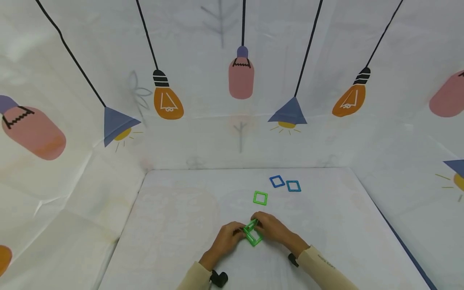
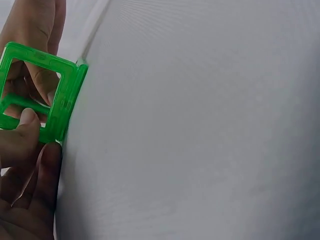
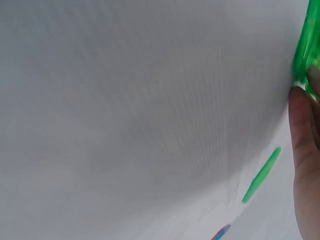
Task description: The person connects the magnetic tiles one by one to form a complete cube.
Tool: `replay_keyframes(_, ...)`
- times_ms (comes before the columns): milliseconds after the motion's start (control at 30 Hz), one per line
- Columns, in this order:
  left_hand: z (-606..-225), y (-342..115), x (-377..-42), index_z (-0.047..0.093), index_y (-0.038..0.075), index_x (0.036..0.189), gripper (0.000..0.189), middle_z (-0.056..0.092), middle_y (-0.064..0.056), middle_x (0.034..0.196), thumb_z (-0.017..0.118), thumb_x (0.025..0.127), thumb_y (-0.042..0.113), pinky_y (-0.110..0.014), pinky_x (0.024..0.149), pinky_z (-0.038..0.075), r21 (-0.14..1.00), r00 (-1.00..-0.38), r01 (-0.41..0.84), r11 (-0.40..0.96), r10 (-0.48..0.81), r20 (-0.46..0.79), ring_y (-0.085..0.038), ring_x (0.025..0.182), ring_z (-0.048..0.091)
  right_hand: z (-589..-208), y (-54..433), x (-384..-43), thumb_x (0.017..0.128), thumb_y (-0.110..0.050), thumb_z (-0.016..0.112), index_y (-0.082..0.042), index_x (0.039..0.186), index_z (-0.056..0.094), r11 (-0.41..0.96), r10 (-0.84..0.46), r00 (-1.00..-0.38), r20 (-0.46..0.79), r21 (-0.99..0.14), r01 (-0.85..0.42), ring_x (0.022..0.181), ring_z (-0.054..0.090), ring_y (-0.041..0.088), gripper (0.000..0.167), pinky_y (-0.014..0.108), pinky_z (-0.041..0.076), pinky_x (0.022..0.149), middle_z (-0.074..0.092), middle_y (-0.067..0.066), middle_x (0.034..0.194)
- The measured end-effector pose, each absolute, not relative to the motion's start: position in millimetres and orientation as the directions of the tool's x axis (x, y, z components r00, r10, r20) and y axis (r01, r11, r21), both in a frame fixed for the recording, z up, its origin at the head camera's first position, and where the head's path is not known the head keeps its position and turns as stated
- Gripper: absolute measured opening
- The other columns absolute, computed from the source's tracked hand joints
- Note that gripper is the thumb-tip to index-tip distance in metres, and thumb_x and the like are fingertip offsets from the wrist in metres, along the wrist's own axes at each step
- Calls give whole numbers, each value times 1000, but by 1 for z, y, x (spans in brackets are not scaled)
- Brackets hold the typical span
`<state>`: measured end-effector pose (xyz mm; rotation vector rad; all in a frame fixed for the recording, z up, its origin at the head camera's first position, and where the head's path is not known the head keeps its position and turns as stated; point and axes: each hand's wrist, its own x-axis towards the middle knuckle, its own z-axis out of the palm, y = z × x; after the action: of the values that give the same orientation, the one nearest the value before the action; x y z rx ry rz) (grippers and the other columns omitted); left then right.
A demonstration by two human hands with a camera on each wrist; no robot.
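Note:
Between my two hands, low in the middle of the head view, is a small group of green magnetic tile frames (image 1: 249, 237). One lies against the white surface and others stand up from it, joined at their edges. My left hand (image 1: 225, 241) pinches the near left side; in the left wrist view, its thumb presses on the lower bar of an upright green square frame (image 2: 40, 56). My right hand (image 1: 272, 228) grips the group from the far right side. In the right wrist view, its fingertips are at the lower end of a green edge (image 3: 304, 50).
Beyond the hands lie a loose light green square frame (image 1: 255, 197), a blue square frame (image 1: 272, 183) and a teal square frame (image 1: 288, 186). The white tabletop (image 1: 174, 225) meets a hanging white sheet (image 1: 203, 141) printed with lamps at the back and sides.

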<state>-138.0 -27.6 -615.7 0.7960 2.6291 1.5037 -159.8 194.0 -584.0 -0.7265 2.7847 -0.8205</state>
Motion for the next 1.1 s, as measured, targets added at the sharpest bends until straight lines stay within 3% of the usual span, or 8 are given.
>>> replay_keyframes(167,-618,-26,-138,72,5,106,20,72,-4,97,76,88,10,-21,73,55,817,-878,408,406,419,231,-6,85,67,-576,202,-168,94,-2,65,-10,111,67,767,-392,-920,-23,-561,-313,98,65,16,19,37,56,86,69,0,106)
replay_keyframes(400,-621,-22,-134,72,5,105,22,72,-3,92,79,84,11,-20,71,55,823,-892,405,397,370,260,-5,81,65,-575,218,-196,95,-5,65,-4,105,69,818,-180,-982,50,-547,-178,88,61,15,11,36,55,81,66,4,97)
replay_keyframes(500,-622,-19,-132,73,5,105,24,72,-3,92,80,83,10,-20,71,56,823,-892,412,391,357,276,-4,80,65,-576,224,-210,95,-8,65,1,115,67,835,-142,-989,41,-531,-142,94,60,19,22,39,55,86,63,9,104)
replay_keyframes(633,-624,-17,-130,73,6,106,25,73,-2,92,80,82,10,-20,71,56,828,-897,407,386,342,282,-2,80,64,-578,229,-225,96,-19,68,4,136,55,864,-142,-989,-35,-493,-107,104,55,24,49,44,52,93,57,14,118)
replay_keyframes(733,-626,-16,-129,74,7,106,25,73,-1,90,80,83,12,-19,71,56,828,-901,398,394,335,274,0,79,62,-582,229,-232,94,-27,70,3,142,49,881,-141,-986,-89,-466,-84,106,52,25,60,44,50,94,54,15,122)
replay_keyframes(933,-628,-17,-125,75,9,107,25,72,2,88,80,83,13,-19,71,55,831,-908,384,403,330,259,0,78,62,-588,226,-237,88,-29,78,2,128,58,876,-128,-986,-106,-478,-62,104,53,26,55,45,50,91,53,14,118)
replay_keyframes(1100,-626,-18,-123,75,10,107,24,72,2,88,80,83,12,-20,71,55,828,-913,378,414,317,258,-1,78,62,-590,224,-237,86,-19,80,-5,120,49,793,-104,-983,-150,-610,9,87,53,22,48,36,48,75,57,10,101)
